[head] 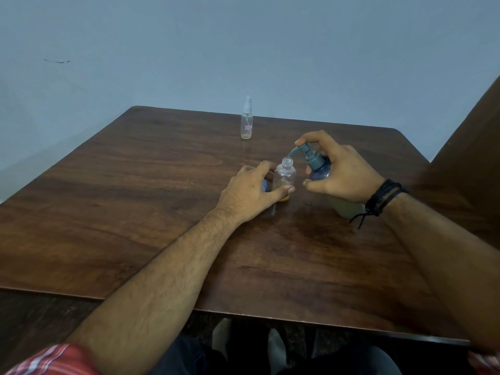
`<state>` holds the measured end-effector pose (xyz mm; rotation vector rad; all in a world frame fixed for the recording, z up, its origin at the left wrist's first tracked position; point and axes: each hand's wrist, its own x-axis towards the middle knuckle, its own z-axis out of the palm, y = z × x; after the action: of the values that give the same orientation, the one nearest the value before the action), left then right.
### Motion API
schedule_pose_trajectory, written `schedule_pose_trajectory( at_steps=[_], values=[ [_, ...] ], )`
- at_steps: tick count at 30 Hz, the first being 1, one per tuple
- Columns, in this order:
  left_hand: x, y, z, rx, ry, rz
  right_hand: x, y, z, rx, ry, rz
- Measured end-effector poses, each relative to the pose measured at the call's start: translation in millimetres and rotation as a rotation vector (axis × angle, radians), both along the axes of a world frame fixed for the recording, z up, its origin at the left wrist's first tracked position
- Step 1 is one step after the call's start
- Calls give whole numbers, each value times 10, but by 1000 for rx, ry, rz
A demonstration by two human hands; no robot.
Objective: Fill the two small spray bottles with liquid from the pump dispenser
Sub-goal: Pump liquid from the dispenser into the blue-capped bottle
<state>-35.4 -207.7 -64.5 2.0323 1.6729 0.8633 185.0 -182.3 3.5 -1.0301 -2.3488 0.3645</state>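
Centre of the frame, the left hand [253, 189] wraps its fingers and thumb around an open bottle [284, 176], which stands upright on the table [135, 185]; it is clear plastic, cap off, threaded neck bare, with a thin amber layer at its base. Something blue [265, 186] peeks out under that palm, too hidden to tell what. Just right of it, the right hand [341, 173] grips the dispenser [319, 169], tilted toward the bottle: bluish body, grey-green pump, forefinger curled on the pump head, thumb low on the side. The nozzle [291, 153] hangs just over the bottle's mouth. Upper centre, well apart, a second bottle [246, 120] stands upright with its sprayer on, clear, with a red-and-blue label. Black cords [384, 197] circle the right wrist
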Motion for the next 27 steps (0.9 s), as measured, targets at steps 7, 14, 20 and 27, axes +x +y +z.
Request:
schedule_pose_trajectory(
  at_steps=[7, 14, 20, 27],
  values=[
    [3, -5, 1, 26, -9, 0, 5, 23, -11, -18, 14, 11],
    [-4, 4, -10, 26, -18, -7, 1, 18, -10, -4, 2, 11],
    [-6, 15, -16, 21, -7, -5, 1, 16, -3, -28, 17, 7],
    [-6, 15, -19, 23, -12, -3, -10, 9, -1, -18, 3, 1]
  ],
)
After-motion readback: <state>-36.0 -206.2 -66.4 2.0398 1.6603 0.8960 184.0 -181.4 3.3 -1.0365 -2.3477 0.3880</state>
